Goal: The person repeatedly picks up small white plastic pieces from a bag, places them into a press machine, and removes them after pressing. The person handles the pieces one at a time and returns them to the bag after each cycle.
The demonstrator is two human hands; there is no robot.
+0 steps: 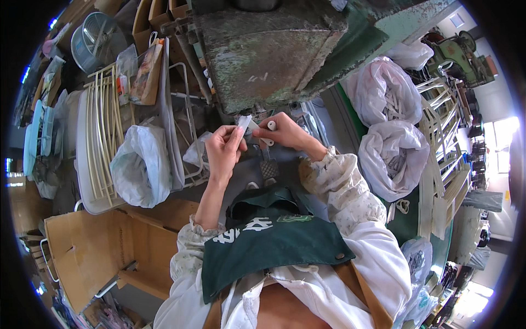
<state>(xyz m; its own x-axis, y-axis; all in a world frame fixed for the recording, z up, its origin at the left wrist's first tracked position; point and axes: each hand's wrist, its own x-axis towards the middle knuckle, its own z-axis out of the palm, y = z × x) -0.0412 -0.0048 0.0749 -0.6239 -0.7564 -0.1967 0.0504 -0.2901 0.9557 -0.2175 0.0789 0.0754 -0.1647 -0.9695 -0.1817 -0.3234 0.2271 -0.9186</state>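
Observation:
In front of a worn green metal machine (263,60), both my hands are raised close together. My left hand (224,147) pinches a small flat white strip (245,121) between thumb and fingers, its free end pointing up toward the machine. A little to the right, my right hand (286,131) is closed around white plastic pieces (271,125) with rounded, holed ends that stick out below the fingers. The pieces' far ends meet near the left hand's strip, and I cannot tell whether they touch. My fingers cover part of what both hands hold.
At the left, a white plastic bag (143,167) stands beside a rack of pale rods (104,137). Two open bags (387,90) (394,159) of white pieces stand at the right. An open cardboard box (82,252) lies lower left; a foot pedal (268,168) sits below my hands.

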